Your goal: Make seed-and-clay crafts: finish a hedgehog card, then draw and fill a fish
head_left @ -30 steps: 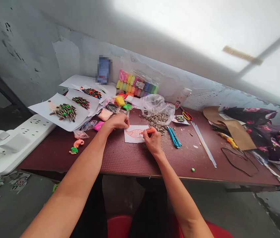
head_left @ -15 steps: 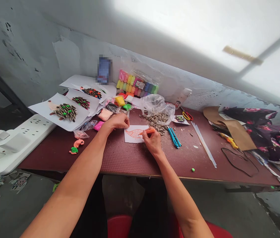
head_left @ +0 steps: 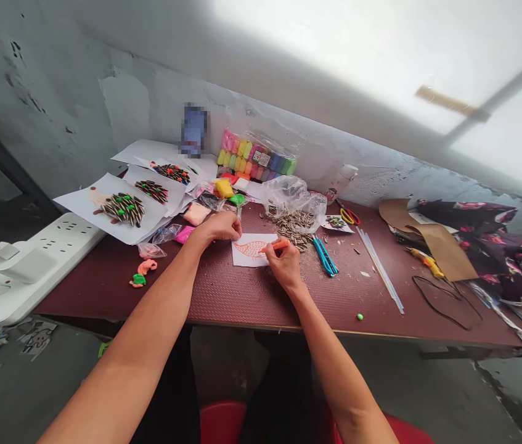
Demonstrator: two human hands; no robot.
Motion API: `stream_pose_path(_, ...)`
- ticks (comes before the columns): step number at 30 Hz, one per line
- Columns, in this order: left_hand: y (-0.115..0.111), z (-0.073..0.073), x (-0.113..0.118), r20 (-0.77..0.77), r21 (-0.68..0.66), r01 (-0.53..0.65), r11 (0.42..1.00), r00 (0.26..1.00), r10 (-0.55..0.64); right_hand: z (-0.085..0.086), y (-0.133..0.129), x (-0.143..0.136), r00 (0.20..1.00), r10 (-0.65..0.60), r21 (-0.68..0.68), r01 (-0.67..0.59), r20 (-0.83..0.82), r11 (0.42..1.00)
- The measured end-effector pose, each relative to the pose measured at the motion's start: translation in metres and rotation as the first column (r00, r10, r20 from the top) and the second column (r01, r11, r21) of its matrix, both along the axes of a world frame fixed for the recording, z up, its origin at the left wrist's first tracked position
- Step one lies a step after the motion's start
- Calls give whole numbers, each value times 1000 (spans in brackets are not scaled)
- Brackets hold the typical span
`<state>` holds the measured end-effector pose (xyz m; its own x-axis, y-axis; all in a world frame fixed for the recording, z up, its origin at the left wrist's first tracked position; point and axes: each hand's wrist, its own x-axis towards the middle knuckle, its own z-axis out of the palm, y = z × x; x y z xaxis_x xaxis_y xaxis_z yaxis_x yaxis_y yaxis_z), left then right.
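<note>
A small white sheet of paper (head_left: 238,259) lies on the table, bearing an orange outline drawing filled with short marks. My right hand (head_left: 285,262) is closed around an orange pen (head_left: 280,245), whose tip rests at the right part of the drawing. At the sheet's upper left corner, my left hand (head_left: 224,227) is closed, thumb and fingers pinched at the paper's edge. Just beyond the right hand lies a heap of striped sunflower seeds (head_left: 292,226), partly under a clear plastic bag (head_left: 288,194). A blue utility knife (head_left: 325,256) is to its right.
Left are a white power strip (head_left: 64,243), sheets with seed-covered hedgehogs (head_left: 124,209) and coloured clay packets (head_left: 196,214). A clay pack (head_left: 256,157) leans on the wall. Right are scissors (head_left: 349,216), glue sticks (head_left: 381,271), a yellow glue gun (head_left: 428,262) and flowered cloth (head_left: 496,246).
The pen tip has shifted very slightly on the drawing, with the right hand almost in place. My left hand stays at the paper's corner.
</note>
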<state>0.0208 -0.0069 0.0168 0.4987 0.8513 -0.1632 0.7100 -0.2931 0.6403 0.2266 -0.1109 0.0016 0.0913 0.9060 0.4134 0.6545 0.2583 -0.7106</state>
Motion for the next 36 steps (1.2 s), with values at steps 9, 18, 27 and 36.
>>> stream_pose_path(9, 3, -4, -1, 12, -5, 0, 1000, 1000, 0, -1, 1, 0, 1000, 10, -3, -10, 5, 1000)
stream_pose_path(18, 3, -4, 0, 16, -4, -1, 1000, 1000, 1, -1, 0, 1, 1000, 22, -16, -21, 5, 1000)
stream_pose_path(27, 3, -3, 0, 14, 4, -9, 1000, 1000, 9, 0, -1, -1, 998, 52, -15, -53, -25, 998)
stream_pose_path(36, 1, 0, 0, -18, 3, 3, 1000, 1000, -3, -1, 0, 0, 999, 43, -22, -44, -6, 999)
